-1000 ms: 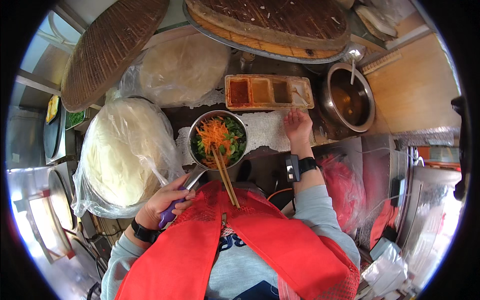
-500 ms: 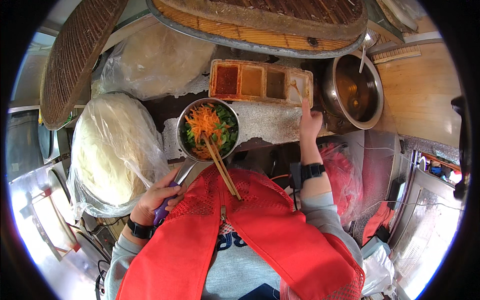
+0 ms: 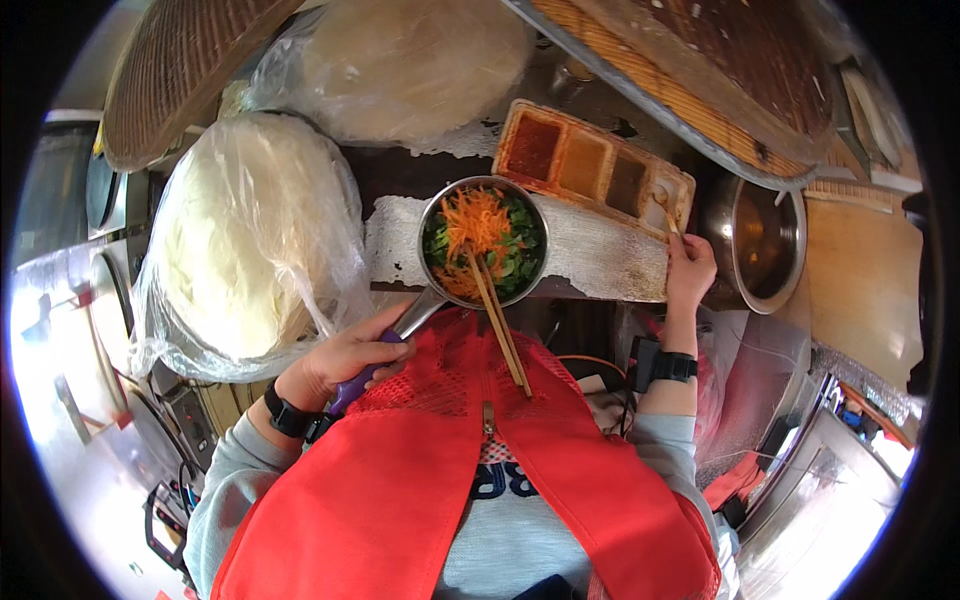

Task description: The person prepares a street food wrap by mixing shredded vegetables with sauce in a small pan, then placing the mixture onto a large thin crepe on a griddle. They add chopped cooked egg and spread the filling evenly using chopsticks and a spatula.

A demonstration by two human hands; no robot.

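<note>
My left hand grips the purple handle of a small metal saucepan, held over the counter's front edge. Shredded carrot and chopped leafy greens fill the pan. A pair of wooden chopsticks stands in the food, leaning toward me, with no hand on it. My right hand is closed on the end of a small wooden spoon. The spoon's head is in the pale rightmost compartment of a seasoning box; the other compartments hold red, orange-brown and dark brown contents.
At left sits a large clear plastic bag of pale, whitish food, with another bag behind it. A steel bowl with brown liquid stands right of the box. Ridged wooden lids lean at far left; a large wooden piece overhangs the far right.
The view has turned and shifted, so the counter appears tilted. My right hand has drawn back slightly toward me with the spoon, its head still in the box. My left hand keeps the saucepan.
</note>
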